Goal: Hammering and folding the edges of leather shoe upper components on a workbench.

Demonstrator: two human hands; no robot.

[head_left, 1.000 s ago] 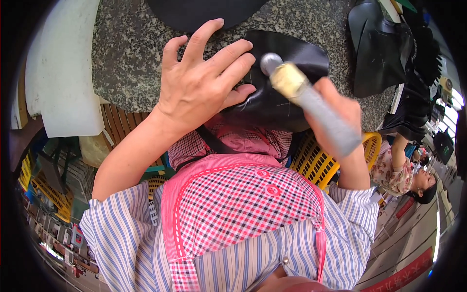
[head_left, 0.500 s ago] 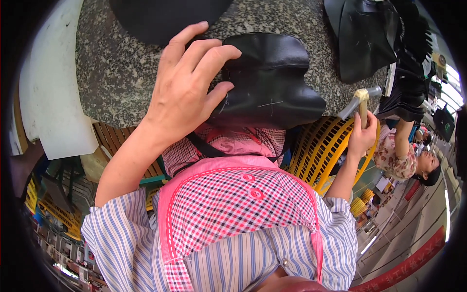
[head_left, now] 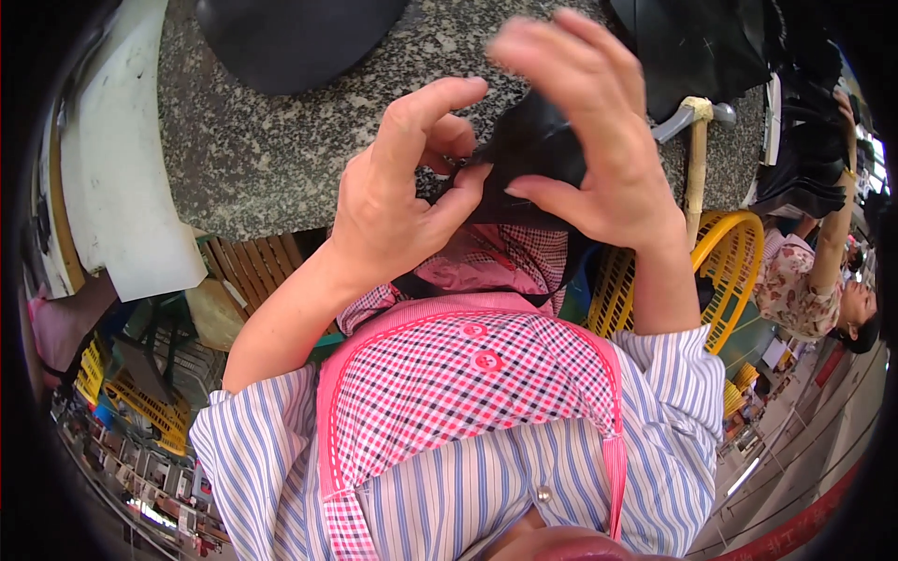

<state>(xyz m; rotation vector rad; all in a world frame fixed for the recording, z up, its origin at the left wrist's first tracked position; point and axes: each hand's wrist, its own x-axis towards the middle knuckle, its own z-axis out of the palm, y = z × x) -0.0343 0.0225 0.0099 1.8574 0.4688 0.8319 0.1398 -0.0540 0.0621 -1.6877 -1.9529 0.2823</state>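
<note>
A black leather piece [head_left: 533,145] lies bent at the near edge of the speckled stone table, partly hidden by both hands. My left hand [head_left: 398,178] has its left edge pinched between the thumb and curled fingers, the index finger stretched out above. Over its right side my right hand [head_left: 603,140] is open, fingers spread and blurred, thumb close to the leather. A hammer [head_left: 696,173] with a wooden handle and a metal head rests at the table's right side, out of my hand.
A round black pad [head_left: 299,42] sits at the back left of the stone table [head_left: 234,159]. More black leather pieces [head_left: 697,51] lie at the back right. A yellow plastic basket [head_left: 739,271] stands below the right edge. Beyond it, a person in a floral top [head_left: 795,290] reaches up.
My right hand has let go of the hammer and come over the leather. My left hand has shifted right and taken the leather's edge. The leather, flat before, is now bent up.
</note>
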